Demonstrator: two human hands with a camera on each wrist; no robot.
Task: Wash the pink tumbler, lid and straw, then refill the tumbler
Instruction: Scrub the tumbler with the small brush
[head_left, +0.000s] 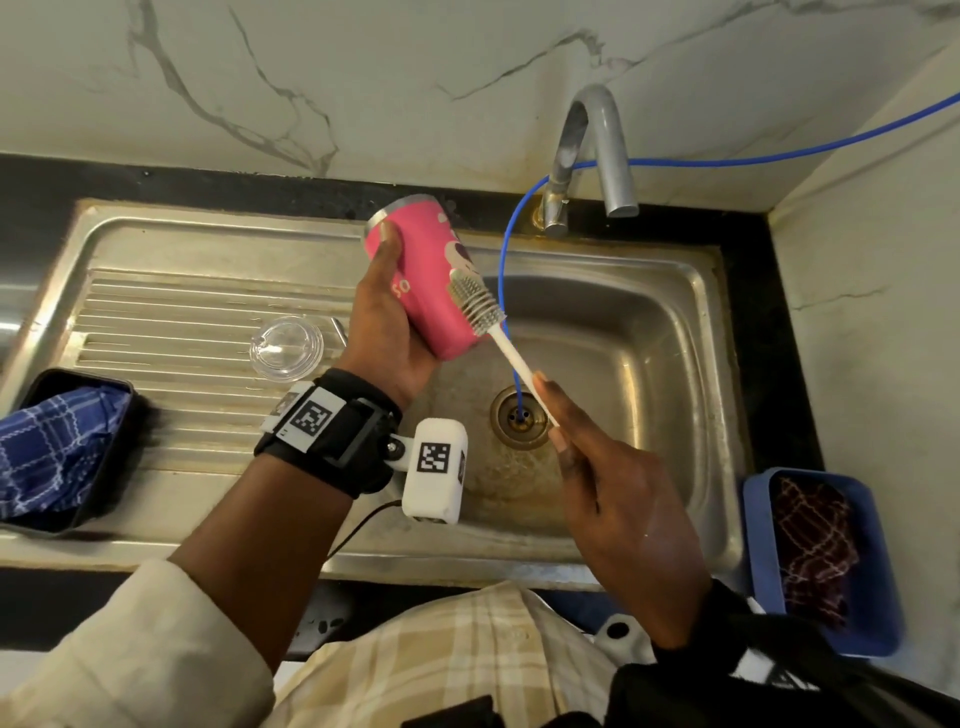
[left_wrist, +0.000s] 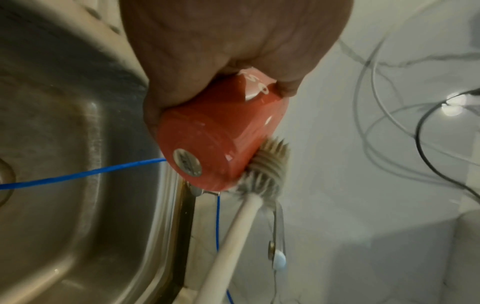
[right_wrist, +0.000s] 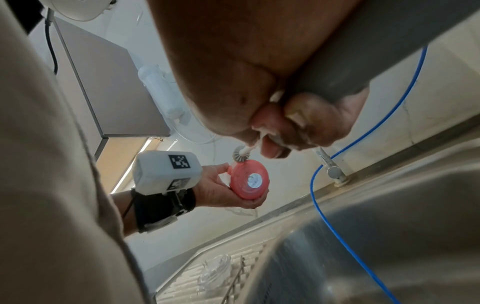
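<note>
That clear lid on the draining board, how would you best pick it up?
Grip the clear lid by its round rim, coming straight down from above. It lies flat on the ribbed draining board, so the fingers can pinch opposite edges; nothing lies on it.

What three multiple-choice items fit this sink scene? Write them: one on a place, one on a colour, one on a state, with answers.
1. Where does the clear plastic lid lie?
A. in the basin
B. on the ribbed steel drainboard
C. on the tumbler

2. What colour is the thin hose running into the drain?
A. blue
B. green
C. yellow

3. What touches the pink metal tumbler held in the left hand?
A. running water
B. a sponge
C. the grey bristle head of the white-handled bottle brush, held by the right hand

Answers: 1 B, it rests on the ridges left of the basin; 2 A, plainly blue; 3 C, bristles press its outer wall.
</note>
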